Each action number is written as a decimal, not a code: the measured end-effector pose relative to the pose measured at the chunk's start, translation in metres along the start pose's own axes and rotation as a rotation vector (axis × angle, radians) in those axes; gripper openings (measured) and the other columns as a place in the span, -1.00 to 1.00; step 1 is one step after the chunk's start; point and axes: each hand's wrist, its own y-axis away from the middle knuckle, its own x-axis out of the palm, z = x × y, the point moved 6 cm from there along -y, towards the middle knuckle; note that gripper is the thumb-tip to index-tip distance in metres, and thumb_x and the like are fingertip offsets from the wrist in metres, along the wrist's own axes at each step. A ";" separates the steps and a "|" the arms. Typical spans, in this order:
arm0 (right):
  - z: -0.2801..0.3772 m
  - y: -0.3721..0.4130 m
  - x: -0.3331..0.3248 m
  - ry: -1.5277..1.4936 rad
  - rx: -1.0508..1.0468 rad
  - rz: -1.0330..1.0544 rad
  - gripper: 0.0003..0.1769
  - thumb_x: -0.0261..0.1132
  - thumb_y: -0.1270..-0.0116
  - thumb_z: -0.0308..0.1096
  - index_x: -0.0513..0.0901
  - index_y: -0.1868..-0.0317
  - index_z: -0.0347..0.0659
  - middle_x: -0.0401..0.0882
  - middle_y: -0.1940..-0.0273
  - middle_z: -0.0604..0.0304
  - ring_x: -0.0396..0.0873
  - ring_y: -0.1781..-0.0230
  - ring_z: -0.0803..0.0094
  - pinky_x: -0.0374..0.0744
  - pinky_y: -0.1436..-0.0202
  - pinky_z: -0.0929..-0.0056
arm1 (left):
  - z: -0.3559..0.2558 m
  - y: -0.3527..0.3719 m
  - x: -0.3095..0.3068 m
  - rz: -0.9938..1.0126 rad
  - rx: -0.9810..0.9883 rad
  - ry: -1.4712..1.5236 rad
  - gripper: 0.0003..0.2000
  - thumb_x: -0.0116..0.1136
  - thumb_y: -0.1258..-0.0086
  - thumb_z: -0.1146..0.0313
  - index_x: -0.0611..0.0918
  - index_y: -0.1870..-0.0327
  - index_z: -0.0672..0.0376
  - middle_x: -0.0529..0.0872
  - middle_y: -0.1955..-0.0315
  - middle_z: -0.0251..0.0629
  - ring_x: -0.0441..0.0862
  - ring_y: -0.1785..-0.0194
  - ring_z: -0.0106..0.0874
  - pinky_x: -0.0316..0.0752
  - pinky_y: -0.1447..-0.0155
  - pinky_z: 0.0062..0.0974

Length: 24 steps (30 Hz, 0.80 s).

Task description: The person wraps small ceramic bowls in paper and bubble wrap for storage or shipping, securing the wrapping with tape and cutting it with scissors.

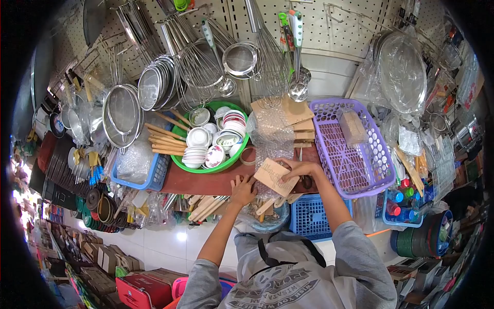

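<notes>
My right hand [300, 169] grips a small brown cardboard box [268, 174] with handwriting on its face, tilted above the front edge of the red-brown shelf [206, 181]. Left of the box, my left hand [243, 191] is at the shelf edge with its fingers apart and nothing visible in it. A sheet of bubble wrap [272, 135] runs from the back of the shelf down behind the box. Beside the wrap is a stack of brown cardboard boxes [303, 125]. A tan ring [247, 156], perhaps a tape roll, lies near my left hand.
A green basin [177, 160] of bowls and wooden sticks stands left, a purple basket [378, 189] holding a wrapped box right. Whisks [198, 67] and strainers [122, 114] hang above. Below the shelf are wooden-handled utensils [208, 207] and a blue basket [310, 219].
</notes>
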 end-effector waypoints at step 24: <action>-0.008 0.021 0.009 -0.122 0.193 -0.007 0.15 0.50 -0.09 0.23 0.13 -0.58 0.01 0.63 -0.04 0.11 0.63 0.15 0.43 0.58 0.40 0.50 | 0.003 -0.001 0.007 0.030 -0.052 -0.084 -0.17 0.27 -0.19 -0.25 0.42 -0.46 -0.01 0.44 -0.32 -0.23 0.27 -0.36 -0.12 0.15 -0.27 0.05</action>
